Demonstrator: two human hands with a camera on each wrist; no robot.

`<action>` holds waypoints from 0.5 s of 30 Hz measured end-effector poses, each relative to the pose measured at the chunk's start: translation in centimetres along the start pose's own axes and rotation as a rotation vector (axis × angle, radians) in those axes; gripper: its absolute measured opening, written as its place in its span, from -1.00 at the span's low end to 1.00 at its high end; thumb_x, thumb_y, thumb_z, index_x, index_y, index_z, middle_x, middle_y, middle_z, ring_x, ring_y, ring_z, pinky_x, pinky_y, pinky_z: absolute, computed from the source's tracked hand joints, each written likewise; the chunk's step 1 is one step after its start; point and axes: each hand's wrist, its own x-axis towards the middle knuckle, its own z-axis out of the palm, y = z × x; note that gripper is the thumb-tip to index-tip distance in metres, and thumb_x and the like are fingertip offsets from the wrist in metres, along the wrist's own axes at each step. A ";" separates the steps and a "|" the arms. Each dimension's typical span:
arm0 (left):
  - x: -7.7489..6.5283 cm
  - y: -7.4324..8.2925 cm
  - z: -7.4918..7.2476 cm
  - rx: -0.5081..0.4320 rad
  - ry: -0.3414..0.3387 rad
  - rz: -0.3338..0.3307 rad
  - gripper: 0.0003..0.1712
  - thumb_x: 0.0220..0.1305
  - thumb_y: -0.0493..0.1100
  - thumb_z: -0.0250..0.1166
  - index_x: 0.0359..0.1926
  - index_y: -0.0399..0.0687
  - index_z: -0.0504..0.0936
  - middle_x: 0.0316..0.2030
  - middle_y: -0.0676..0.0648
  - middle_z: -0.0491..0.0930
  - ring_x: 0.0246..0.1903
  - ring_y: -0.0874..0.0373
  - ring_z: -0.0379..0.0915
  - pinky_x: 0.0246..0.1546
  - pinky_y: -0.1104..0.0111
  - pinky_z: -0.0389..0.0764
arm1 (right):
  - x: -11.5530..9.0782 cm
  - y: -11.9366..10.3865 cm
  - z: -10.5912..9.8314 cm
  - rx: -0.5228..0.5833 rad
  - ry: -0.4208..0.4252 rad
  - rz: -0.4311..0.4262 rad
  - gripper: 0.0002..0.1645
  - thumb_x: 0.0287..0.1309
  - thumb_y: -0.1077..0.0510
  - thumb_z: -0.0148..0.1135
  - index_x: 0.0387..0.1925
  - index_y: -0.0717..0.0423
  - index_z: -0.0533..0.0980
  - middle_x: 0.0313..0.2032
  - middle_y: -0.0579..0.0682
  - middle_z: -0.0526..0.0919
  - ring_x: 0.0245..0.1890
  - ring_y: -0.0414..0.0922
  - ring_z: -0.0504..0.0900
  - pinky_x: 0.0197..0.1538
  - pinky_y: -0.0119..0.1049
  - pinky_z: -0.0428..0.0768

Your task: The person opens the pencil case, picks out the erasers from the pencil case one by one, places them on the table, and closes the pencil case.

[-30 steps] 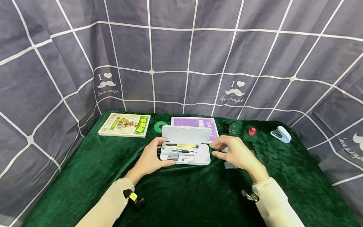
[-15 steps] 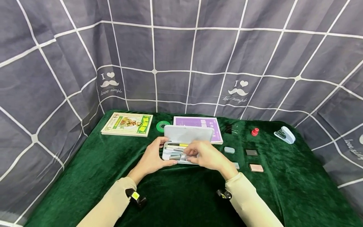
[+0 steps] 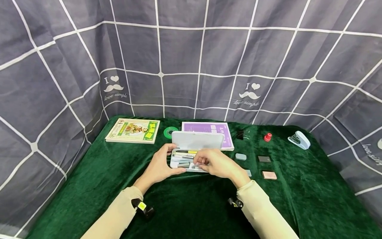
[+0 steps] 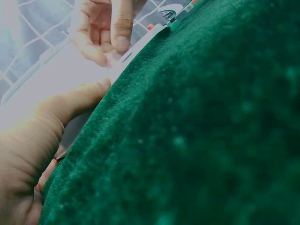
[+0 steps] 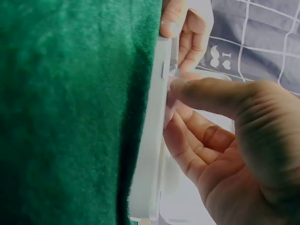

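A white pencil case (image 3: 195,140) lies on the green cloth with its lid raised. My left hand (image 3: 159,164) grips its left end, thumb along the front edge and fingers behind. My right hand (image 3: 219,163) reaches into the case's right half, hiding part of the contents. In the right wrist view, its thumb and fingers pinch a small pale pinkish piece (image 5: 170,105) by the front wall; its kind is unclear. A yellow-barrelled pen or pencil (image 3: 192,152) shows at the back of the tray, and a grey block (image 3: 183,165) sits at the front left.
Behind the case lie a picture book (image 3: 132,130), a green tape roll (image 3: 170,132) and a purple book (image 3: 225,132). To the right are a blue block (image 3: 240,156), a dark block (image 3: 264,159), a pink block (image 3: 269,175), black clips (image 3: 241,134), a red stopper-like piece (image 3: 267,137) and a light-blue stapler (image 3: 299,140).
My right hand has moved left from beside the case into its tray, uncovering the blocks on the right. Over the last half second it has hardly moved. The left hand stays put.
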 end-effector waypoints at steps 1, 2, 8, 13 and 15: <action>0.0 0.0 0.1 -0.002 0.001 0.004 0.12 0.01 0.13 0.84 0.47 -0.06 0.44 0.34 -0.17 0.61 0.34 -0.09 0.59 0.41 -0.02 0.63 | -0.1 0.0 -0.1 0.016 0.011 0.004 -0.79 0.35 0.43 0.48 -0.13 0.08 0.76 -0.24 -0.08 0.78 -0.25 -0.26 0.69 -0.09 -0.25 0.78; 0.1 0.1 0.2 -0.002 0.002 0.008 0.11 0.01 0.13 0.84 0.47 -0.07 0.44 0.34 -0.17 0.62 0.33 -0.10 0.60 0.41 -0.02 0.64 | -0.2 0.0 -0.2 0.031 0.025 0.009 -0.79 0.35 0.43 0.48 -0.14 0.08 0.74 -0.25 -0.08 0.78 -0.25 -0.27 0.69 -0.08 -0.23 0.79; 0.1 0.0 0.5 -0.002 -0.010 0.017 0.13 0.02 0.15 0.83 0.48 -0.07 0.43 0.35 -0.17 0.61 0.34 -0.09 0.59 0.41 -0.01 0.63 | -1.1 -0.9 -2.0 0.028 0.154 0.039 -0.89 0.38 0.30 0.53 -0.15 0.08 0.73 -0.28 -0.16 0.76 -0.27 -0.27 0.70 -0.08 -0.09 0.81; 0.0 0.0 0.1 0.003 -0.001 0.009 0.14 0.00 0.14 0.85 0.49 -0.06 0.43 0.36 -0.17 0.61 0.32 -0.09 0.59 0.39 -0.03 0.63 | -3.2 -1.4 -5.8 -0.071 0.292 -0.019 -0.78 0.24 0.37 0.59 -0.17 0.04 0.77 -0.27 -0.16 0.79 -0.27 -0.24 0.72 -0.13 -0.14 0.79; -0.1 0.0 0.0 0.005 -0.001 0.006 0.14 0.00 0.14 0.85 0.50 -0.05 0.43 0.36 -0.17 0.61 0.31 -0.10 0.59 0.39 -0.03 0.63 | -4.7 -1.2 -7.4 -0.114 0.340 -0.035 -0.71 0.18 0.42 0.60 -0.17 0.02 0.78 -0.26 -0.17 0.79 -0.26 -0.24 0.72 -0.14 -0.24 0.76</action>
